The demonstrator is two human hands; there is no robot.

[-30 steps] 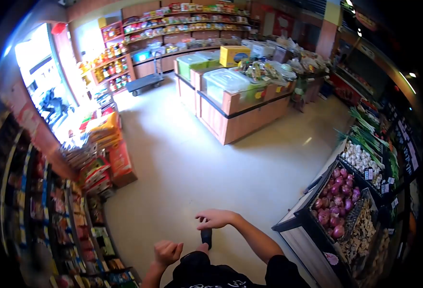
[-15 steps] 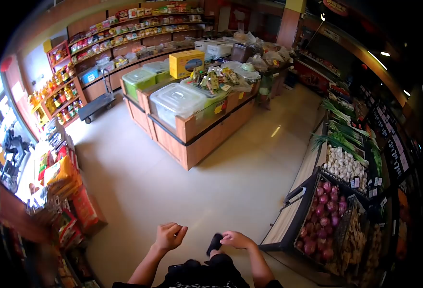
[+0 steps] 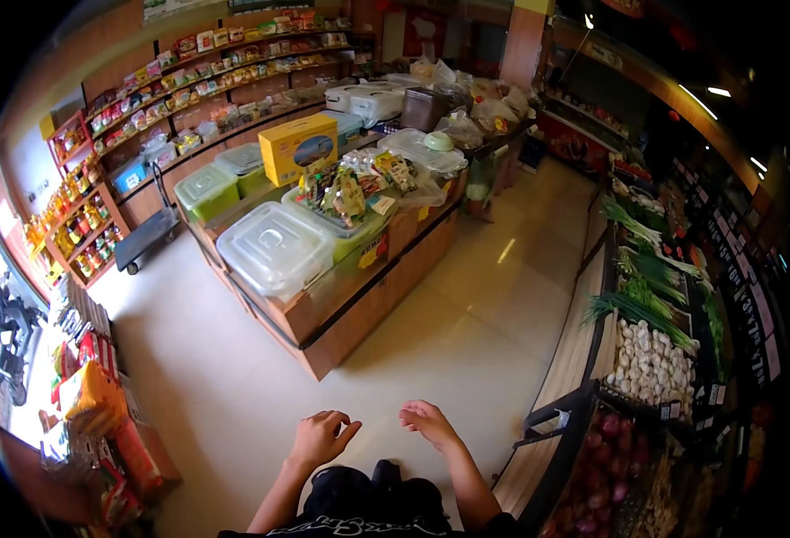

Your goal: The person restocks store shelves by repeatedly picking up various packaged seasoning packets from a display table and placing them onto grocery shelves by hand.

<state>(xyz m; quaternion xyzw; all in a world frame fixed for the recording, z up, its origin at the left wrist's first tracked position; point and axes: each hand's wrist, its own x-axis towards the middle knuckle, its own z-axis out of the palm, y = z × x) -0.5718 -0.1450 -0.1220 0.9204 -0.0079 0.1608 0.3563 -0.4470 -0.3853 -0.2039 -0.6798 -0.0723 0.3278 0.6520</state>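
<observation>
Above the smooth floor point(image 3: 224, 394), the left hand point(image 3: 323, 438) and the right hand point(image 3: 427, 423) are being held apart, fingers loosely spread. At right, round purple onions point(image 3: 603, 466) and, beyond, knobbly garlic point(image 3: 650, 363) are being kept in bins point(image 3: 576, 437). Just ahead, a clear plastic tub point(image 3: 274, 244) is being enclosed by a wooden counter point(image 3: 368, 309); crinkly packets point(image 3: 348, 195) are being borne on a green tub point(image 3: 345, 245).

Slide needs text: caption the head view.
Left hand and right hand, apparently empty, before a wooden display stand; garlic and onions at right.

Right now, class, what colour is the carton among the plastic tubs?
The carton is yellow with a bluish oval picture, seen best in the head view.
</observation>
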